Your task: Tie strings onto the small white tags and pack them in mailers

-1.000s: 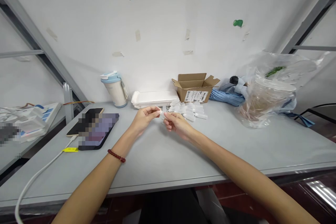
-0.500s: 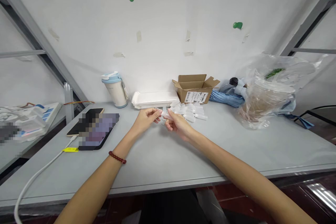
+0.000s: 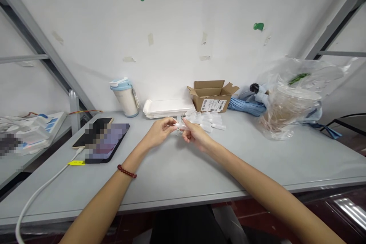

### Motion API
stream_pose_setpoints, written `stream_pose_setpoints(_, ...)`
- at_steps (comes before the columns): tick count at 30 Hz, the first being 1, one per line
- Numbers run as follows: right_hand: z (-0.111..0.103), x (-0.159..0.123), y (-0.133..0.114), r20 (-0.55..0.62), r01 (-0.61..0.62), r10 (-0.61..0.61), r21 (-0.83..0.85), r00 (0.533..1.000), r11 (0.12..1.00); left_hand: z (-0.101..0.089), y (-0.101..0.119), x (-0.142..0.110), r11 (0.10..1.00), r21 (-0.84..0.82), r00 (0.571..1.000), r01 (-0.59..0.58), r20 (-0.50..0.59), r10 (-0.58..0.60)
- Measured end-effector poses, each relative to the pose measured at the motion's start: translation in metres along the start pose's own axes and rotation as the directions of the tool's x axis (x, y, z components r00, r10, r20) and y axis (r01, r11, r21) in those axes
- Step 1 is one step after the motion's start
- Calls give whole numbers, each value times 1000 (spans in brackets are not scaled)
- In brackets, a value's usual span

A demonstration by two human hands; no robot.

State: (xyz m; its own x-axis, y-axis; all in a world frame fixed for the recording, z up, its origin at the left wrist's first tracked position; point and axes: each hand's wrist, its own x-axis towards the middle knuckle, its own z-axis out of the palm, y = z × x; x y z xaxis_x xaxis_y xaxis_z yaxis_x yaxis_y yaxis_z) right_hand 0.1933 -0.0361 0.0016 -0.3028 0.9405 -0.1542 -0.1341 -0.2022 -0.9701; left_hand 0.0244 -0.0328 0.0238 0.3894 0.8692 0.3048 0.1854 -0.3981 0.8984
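Note:
A small translucent white plastic piece (image 3: pixel 180 125) is pinched between my two hands above the tabletop. My left hand (image 3: pixel 160 131) grips its left end with thumb and fingertips. On the other side, my right hand (image 3: pixel 198 136) is closed on it with the thumb on top and the fingers curled under. Just behind my right hand lies a loose pile of similar white plastic pieces (image 3: pixel 215 121), partly hidden by that hand. Thin pale strands or edges show beneath the held piece, too small to make out.
Behind my hands are stacked white trays (image 3: pixel 168 107) and an open cardboard box (image 3: pixel 213 101). A tumbler (image 3: pixel 126 99) and two phones (image 3: pixel 107 143) with a white cable (image 3: pixel 42 185) are to the left. Blue fabric (image 3: pixel 247 106) and a plastic-wrapped container (image 3: pixel 294 106) stand right.
My left hand has shifted slightly and its fingertips now pinch closer to the end of the white piece, which shows more between the hands. The rest is nearly unchanged.

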Motion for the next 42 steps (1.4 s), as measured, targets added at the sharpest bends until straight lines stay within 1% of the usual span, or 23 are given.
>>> stream_pose_setpoints(2, 1, -1, -1, 1, 10, -10, -12, 1000, 1000, -1, 2, -1, 1000, 7, 1000, 0, -7, 0)
stream_pose_setpoints(4, 3, -2, -3, -5, 45, -45, -48, 999, 998, -1, 3, -1, 1000, 8, 1000, 27, -5, -27)
stream_pose_setpoints(8, 4, -3, -5, -15, 187, -194, -206, 981, 961, 0, 1, 0, 988, -51, 989, 144, 48, -142)
stream_pose_setpoints(10, 3, -3, -4, -26, 223, -241, -288, 970, 931, 1, -1, 0, 979, -86, 981, 187, 64, -181)
stream_pose_setpoints(12, 1, -2, -2, -58, 216, -253, -362, 966, 907, 2, -2, 0, 974, -100, 978, 203, 72, -197)
stream_pose_setpoints(14, -1, -1, -2, -94, 183, -243, -420, 965, 889, 3, -2, 0, 978, -100, 981, 183, 83, -175)
stream_pose_setpoints(16, -2, -1, -2, -120, 157, -234, -454, 965, 877, 3, -2, -1, 983, -107, 986, 147, 89, -138)
stream_pose_setpoints(18, -2, -2, -3, -134, 140, -225, -461, 965, 877, 3, -3, 0, 982, -125, 987, 141, 100, -129)
stream_pose_setpoints(21, -1, -2, -3, -115, 136, -212, -466, 970, 874, 1, -6, 1, 967, -163, 976, 196, 126, -176)
stream_pose_setpoints(22, -1, -2, -3, -103, 156, -233, -480, 967, 863, 0, -8, 2, 957, -183, 972, 223, 119, -204)
stream_pose_setpoints(23, -1, -1, -2, -95, 196, -281, -512, 955, 837, 0, -9, 2, 946, -206, 967, 252, 99, -236)
stream_pose_setpoints(24, -3, -1, -2, -88, 249, -355, -561, 931, 790, -1, -10, 3, 933, -230, 961, 276, 70, -267)
stream_pose_setpoints(25, -4, 0, -2, -71, 308, -443, -621, 894, 721, -1, -11, 3, 921, -253, 955, 295, 35, -296)
stream_pose_setpoints(27, -8, 3, 0, 10, 415, -595, -727, 803, 547, -1, -13, 4, 901, -292, 941, 320, -16, -339)
stream_pose_setpoints(29, -12, 5, 2, 112, 488, -664, -768, 739, 415, -2, -13, 4, 886, -321, 932, 334, -28, -361)
stream_pose_setpoints(31, -14, 7, 4, 162, 527, -687, -769, 708, 361, -3, -13, 4, 880, -340, 932, 332, -24, -361)
stream_pose_setpoints(33, -14, 8, 4, 141, 523, -687, -760, 713, 386, -4, -12, 3, 889, -335, 940, 313, -23, -340)
stream_pose_setpoints(34, -13, 8, 4, 116, 510, -672, -748, 731, 425, -4, -11, 3, 897, -325, 945, 300, -25, -326)
stream_pose_setpoints(37, -11, 5, 1, 40, 446, -582, -686, 812, 575, -3, -9, 3, 927, -274, 960, 257, -35, -277)
stream_pose_setpoints(38, -10, 5, 0, 25, 434, -567, -672, 823, 600, -3, -8, 3, 936, -257, 965, 240, -43, -260)
stream_pose_setpoints(39, -10, 4, -1, 18, 434, -571, -669, 821, 603, -2, -7, 3, 944, -242, 968, 226, -54, -245)
stream_pose_setpoints(40, -9, 3, -1, 16, 446, -593, -676, 805, 587, -1, -6, 3, 949, -231, 969, 216, -65, -236)
stream_pose_setpoints(42, -9, 4, 0, 31, 483, -661, -709, 749, 514, -1, -5, 3, 949, -229, 968, 214, -79, -238)
